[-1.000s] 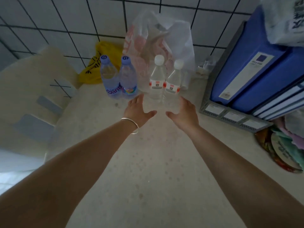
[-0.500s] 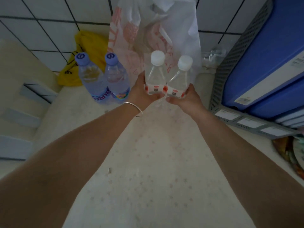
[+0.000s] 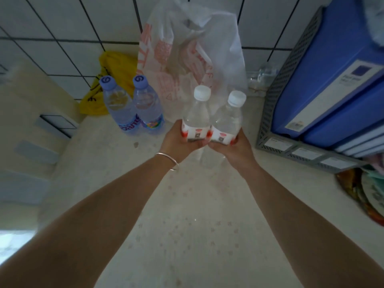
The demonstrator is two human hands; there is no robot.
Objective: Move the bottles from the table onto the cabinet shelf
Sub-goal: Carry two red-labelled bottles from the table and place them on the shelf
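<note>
White-capped bottles [image 3: 212, 121], pressed side by side near the table's [image 3: 187, 225] back edge, are clasped at their labels by left hand [image 3: 178, 140] and right hand [image 3: 232, 144], probably to lift both together.

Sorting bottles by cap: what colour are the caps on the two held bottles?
White, on both held bottles, clearest in the head view.
</note>
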